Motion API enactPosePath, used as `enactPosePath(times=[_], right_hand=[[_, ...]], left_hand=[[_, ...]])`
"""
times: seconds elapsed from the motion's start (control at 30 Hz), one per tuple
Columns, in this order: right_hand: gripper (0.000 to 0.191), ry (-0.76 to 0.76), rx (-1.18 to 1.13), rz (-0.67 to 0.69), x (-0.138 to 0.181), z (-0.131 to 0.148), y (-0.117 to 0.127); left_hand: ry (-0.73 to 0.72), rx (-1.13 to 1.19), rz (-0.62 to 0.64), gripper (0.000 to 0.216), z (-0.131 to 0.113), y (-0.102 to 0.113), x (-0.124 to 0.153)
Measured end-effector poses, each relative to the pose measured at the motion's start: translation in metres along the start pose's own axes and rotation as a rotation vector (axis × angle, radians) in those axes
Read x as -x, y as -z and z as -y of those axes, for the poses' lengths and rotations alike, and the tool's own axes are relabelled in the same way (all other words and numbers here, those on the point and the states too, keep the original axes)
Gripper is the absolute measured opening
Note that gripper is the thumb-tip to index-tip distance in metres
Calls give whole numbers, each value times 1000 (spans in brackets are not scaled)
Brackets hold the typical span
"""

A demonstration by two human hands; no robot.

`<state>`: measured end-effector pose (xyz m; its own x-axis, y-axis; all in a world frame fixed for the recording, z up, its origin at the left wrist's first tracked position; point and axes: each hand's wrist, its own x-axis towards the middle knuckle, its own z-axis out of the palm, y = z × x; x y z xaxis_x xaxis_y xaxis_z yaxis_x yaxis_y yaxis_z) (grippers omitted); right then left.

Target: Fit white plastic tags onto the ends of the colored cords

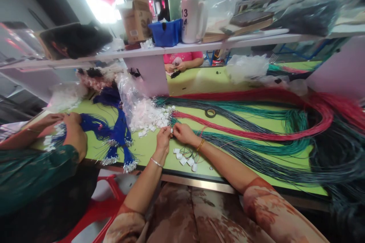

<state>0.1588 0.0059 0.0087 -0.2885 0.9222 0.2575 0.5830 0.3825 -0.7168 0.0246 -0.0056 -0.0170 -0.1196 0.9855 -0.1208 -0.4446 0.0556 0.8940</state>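
My left hand is closed in a pinch on a small white connector above the green table. My right hand meets it from the right, its fingers pinched at the same connector; a thin wire probably lies in them, but it is too small to make out. Beside my hands spreads a pile of loose white connectors. Bundles of red wires, green wires and dark grey wires run off to the right. Below my right wrist lie several wired white connectors.
A roll of tape lies among the wires. Left are blue wire bundles and a co-worker's hands. Across the table another person's hands hold dark pieces. A shelf carries a blue bin and a white mug.
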Motion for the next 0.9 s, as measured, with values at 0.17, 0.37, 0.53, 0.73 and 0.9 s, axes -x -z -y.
enactPosePath(times=[0.17,0.37,0.53,0.73,0.9], right_hand=[[22,-50,62,-66,-35,-27,26],[20,-197,363,-36,-62,-59,36],[21,-67,232,-63,-60,-71,43],[19,82,24,-45,-66,-51,46],[23,87,-328,-9,-70,-26,40]], left_hand=[[46,18,18,31,-6,-1,3],[70,-33,42,33,-9,4,4],[96,-62,50,36,-17,0,6],[60,-42,118,31,-34,-15,-1],[89,48,67,29,-26,-20,-15]])
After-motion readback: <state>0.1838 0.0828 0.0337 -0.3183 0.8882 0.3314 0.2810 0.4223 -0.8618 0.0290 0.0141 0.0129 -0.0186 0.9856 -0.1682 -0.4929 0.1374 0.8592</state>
